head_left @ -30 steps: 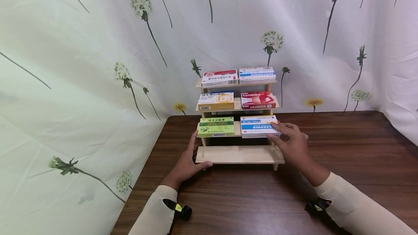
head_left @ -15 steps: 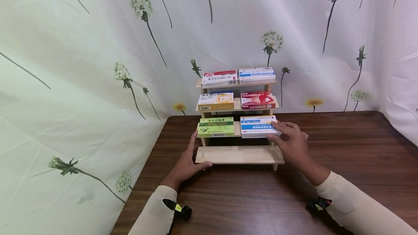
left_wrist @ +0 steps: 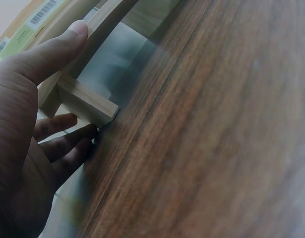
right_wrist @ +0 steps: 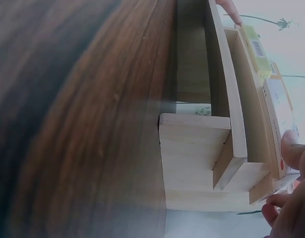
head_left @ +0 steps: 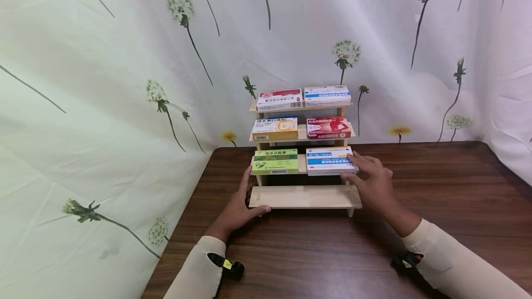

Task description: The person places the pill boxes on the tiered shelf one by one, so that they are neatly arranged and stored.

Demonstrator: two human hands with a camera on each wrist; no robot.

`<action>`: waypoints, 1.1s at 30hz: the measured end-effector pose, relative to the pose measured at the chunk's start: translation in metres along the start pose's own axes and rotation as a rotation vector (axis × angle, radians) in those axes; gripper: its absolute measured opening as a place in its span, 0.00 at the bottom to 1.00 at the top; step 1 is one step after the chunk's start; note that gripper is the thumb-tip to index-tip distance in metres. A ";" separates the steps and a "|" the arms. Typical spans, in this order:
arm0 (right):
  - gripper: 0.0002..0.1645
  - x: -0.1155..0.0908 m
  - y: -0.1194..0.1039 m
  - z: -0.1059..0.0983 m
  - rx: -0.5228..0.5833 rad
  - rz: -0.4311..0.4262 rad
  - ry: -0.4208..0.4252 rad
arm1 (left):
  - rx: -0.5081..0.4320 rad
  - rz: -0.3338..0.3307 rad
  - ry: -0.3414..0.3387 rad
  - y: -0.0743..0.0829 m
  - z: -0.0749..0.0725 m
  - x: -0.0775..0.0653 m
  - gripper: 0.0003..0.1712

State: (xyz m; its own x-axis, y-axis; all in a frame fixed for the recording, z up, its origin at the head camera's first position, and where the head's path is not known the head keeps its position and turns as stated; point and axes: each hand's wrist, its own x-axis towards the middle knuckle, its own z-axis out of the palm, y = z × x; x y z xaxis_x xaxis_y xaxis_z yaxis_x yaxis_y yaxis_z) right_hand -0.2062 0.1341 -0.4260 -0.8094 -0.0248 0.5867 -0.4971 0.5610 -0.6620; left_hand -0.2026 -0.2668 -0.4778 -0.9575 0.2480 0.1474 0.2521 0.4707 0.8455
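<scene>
A stepped wooden display rack [head_left: 305, 197] holds medicine boxes in pairs on its upper three steps. My left hand [head_left: 236, 211] grips the rack's left end, thumb over the front edge of the lowest step and index finger reaching up beside the green medicine box [head_left: 274, 163]. In the left wrist view the other fingers [left_wrist: 68, 144] bend near the rack's leg [left_wrist: 90, 99]. My right hand [head_left: 371, 183] holds the right end of the white-and-blue medicine box [head_left: 328, 163] on the second step, its thumb [right_wrist: 291, 148] at the box's front face and its index finger at the right edge.
Above sit a yellow-and-white vitamin D box [head_left: 274, 128], a red box [head_left: 328, 127], a white-and-red box [head_left: 279, 99] and another white-and-blue box [head_left: 327, 96]. The lowest step carries no box. A dark wood table [head_left: 307, 248] meets a dandelion-print curtain [head_left: 124, 119] behind.
My right index finger has shifted slightly right, from the top of the white-and-blue medicine box to its right edge. My left hand and the rack stay in place.
</scene>
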 end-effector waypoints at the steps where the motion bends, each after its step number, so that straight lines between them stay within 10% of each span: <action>1: 0.36 0.000 0.001 0.000 -0.001 -0.012 0.012 | 0.001 0.001 0.000 0.000 0.000 0.000 0.76; 33: 0.42 -0.014 0.012 -0.027 -0.109 0.064 0.011 | 0.027 -0.043 0.051 -0.002 -0.002 -0.013 0.76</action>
State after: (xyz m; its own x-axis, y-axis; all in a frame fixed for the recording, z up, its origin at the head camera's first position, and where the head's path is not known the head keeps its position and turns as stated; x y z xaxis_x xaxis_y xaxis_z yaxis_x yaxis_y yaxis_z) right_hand -0.1923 0.1630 -0.4296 -0.8347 0.0229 0.5503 -0.4069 0.6477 -0.6441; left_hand -0.1912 -0.2727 -0.4798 -0.9732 0.1839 0.1378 0.2136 0.5031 0.8374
